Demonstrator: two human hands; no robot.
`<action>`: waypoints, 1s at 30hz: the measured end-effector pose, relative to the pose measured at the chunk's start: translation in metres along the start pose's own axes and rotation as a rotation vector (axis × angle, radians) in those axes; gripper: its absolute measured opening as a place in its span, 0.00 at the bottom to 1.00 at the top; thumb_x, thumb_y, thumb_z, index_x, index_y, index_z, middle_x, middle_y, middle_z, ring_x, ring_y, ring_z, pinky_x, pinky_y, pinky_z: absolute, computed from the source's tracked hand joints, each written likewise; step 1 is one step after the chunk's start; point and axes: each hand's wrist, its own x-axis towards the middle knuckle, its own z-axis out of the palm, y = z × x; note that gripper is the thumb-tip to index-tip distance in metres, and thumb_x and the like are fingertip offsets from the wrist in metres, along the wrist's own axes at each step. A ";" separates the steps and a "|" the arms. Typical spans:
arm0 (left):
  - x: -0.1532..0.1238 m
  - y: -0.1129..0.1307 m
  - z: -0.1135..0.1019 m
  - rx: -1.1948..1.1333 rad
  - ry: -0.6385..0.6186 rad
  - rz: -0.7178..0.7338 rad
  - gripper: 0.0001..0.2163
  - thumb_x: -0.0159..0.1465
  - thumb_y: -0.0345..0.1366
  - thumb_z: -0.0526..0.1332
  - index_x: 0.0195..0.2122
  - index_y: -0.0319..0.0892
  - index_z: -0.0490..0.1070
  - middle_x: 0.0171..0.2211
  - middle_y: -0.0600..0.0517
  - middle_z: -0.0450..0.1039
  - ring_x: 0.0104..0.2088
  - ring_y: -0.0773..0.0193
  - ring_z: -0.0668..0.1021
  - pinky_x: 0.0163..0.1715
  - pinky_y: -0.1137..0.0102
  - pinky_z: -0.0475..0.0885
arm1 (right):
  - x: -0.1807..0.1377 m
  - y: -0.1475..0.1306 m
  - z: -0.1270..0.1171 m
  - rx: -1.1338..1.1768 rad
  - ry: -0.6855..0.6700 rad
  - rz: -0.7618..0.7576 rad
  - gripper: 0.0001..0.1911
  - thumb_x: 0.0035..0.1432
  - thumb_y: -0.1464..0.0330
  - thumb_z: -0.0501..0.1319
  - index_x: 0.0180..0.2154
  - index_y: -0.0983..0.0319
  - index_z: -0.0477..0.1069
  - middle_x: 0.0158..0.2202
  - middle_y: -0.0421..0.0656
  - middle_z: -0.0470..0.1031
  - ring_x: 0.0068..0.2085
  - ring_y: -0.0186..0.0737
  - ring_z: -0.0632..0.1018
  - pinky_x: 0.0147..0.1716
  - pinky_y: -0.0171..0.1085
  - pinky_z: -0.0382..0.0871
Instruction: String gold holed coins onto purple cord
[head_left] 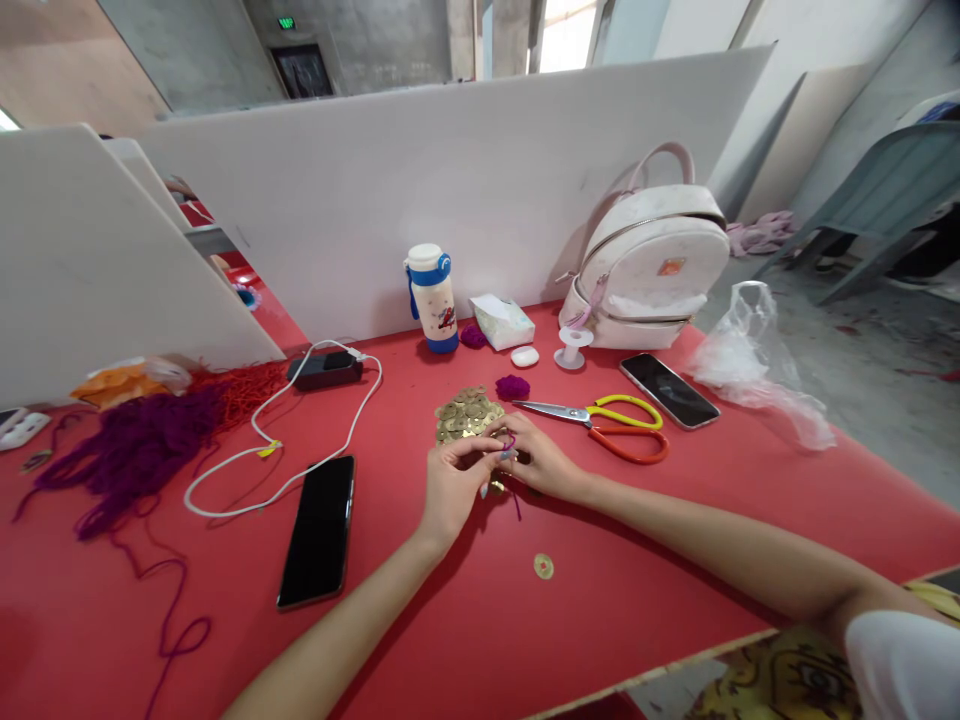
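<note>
At mid red tabletop [637, 560], just before a heap of round brass coins [465, 414], L hand [448, 487] & R hand [546, 466] pinch a thin purple yarn cord [511, 443] w/ fingertips; its limp tail runs lengthwise toward the person.

The left hand [450, 482] and right hand [541, 462] pinch a tiny thing [505, 447], too small to tell. The chair [892, 180] is cut off by the edge.
</note>
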 end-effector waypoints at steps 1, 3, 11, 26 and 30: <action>0.002 -0.002 -0.001 0.004 0.002 0.011 0.05 0.51 0.36 0.68 0.28 0.40 0.79 0.15 0.57 0.66 0.15 0.73 0.65 0.17 0.74 0.63 | 0.000 0.001 0.000 0.012 0.018 0.014 0.06 0.61 0.67 0.61 0.32 0.60 0.73 0.45 0.47 0.73 0.47 0.46 0.72 0.49 0.47 0.67; 0.006 -0.006 -0.004 0.009 0.010 0.038 0.05 0.52 0.35 0.67 0.29 0.40 0.78 0.19 0.55 0.72 0.17 0.72 0.67 0.20 0.74 0.66 | 0.000 0.000 0.000 0.060 0.070 0.058 0.03 0.59 0.67 0.63 0.36 0.60 0.74 0.45 0.47 0.73 0.47 0.45 0.72 0.49 0.47 0.66; 0.020 -0.026 -0.012 0.048 -0.037 0.060 0.07 0.54 0.32 0.66 0.32 0.41 0.69 0.24 0.56 0.71 0.23 0.69 0.75 0.23 0.76 0.68 | 0.001 -0.011 -0.006 0.492 0.130 0.324 0.16 0.60 0.56 0.60 0.37 0.62 0.73 0.28 0.40 0.69 0.29 0.35 0.70 0.29 0.34 0.67; 0.021 -0.027 -0.012 0.058 -0.118 0.028 0.06 0.55 0.32 0.64 0.34 0.39 0.73 0.19 0.57 0.70 0.16 0.69 0.72 0.19 0.74 0.70 | 0.014 -0.020 -0.031 0.507 0.252 0.214 0.20 0.63 0.54 0.57 0.27 0.61 0.70 0.26 0.41 0.70 0.30 0.37 0.70 0.34 0.37 0.65; 0.022 -0.029 -0.014 0.081 -0.070 -0.035 0.07 0.55 0.35 0.65 0.31 0.37 0.77 0.13 0.56 0.68 0.15 0.67 0.71 0.18 0.73 0.69 | 0.018 -0.015 -0.032 0.544 0.344 0.286 0.13 0.64 0.58 0.55 0.43 0.59 0.70 0.35 0.43 0.74 0.34 0.36 0.73 0.36 0.37 0.68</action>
